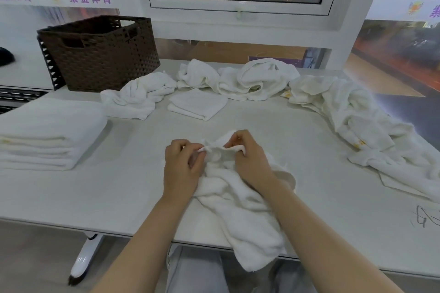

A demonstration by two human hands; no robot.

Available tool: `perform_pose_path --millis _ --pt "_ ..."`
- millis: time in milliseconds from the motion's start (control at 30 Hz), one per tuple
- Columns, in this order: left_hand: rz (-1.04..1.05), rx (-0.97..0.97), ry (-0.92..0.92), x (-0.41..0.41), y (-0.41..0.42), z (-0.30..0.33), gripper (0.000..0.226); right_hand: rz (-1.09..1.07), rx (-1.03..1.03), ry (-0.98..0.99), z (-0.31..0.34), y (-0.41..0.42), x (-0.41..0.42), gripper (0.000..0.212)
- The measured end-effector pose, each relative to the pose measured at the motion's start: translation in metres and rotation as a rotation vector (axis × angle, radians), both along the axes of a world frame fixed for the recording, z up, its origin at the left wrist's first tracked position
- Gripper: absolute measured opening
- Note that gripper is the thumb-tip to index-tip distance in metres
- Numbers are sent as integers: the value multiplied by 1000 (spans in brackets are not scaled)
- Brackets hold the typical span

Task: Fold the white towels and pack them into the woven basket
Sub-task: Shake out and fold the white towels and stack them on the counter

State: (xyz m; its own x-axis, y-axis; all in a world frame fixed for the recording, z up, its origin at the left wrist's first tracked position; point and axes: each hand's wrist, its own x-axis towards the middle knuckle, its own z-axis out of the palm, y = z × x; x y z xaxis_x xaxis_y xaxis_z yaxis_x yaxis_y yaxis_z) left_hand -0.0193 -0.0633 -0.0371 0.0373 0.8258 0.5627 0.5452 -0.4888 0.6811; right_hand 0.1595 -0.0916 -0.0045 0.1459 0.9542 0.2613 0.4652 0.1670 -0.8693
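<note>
A crumpled white towel [240,207] lies in front of me on the table, its lower end hanging over the front edge. My left hand [182,165] pinches its top edge on the left, and my right hand [250,159] pinches the same edge on the right. The brown woven basket [100,54] stands at the back left, its inside hidden. A small folded towel [197,103] lies mid-table. Folded large towels [45,133] are stacked at the left. Several unfolded white towels [257,78] lie along the back and right.
The white table [119,192] ends in a front edge close to my body. A heap of white cloth with yellow marks [366,126] covers the right side. A window wall rises right behind the table. A white table leg [87,257] shows below left.
</note>
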Motion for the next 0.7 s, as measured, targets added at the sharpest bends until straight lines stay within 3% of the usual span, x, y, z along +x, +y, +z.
perform_pose_path --millis 167,267,367,467,600,700 --pt "-58 71 130 2 5 -6 10 48 -176 -406 -9 0 -2 35" --pt "-88 -44 95 2 2 -6 1 -22 -257 -576 -12 4 -4 37" --pt "-123 -105 89 1 0 -5 3 -114 -211 -516 -16 6 -2 25" --pt "-161 -115 103 -1 -2 -3 1 -207 -55 -316 -15 3 -3 17" --pt "-180 -173 45 -1 -6 1 7 -130 -53 -133 -8 -4 -4 13" --pt "-191 -195 1 -2 -9 3 4 -41 -114 -186 -8 -6 -2 15"
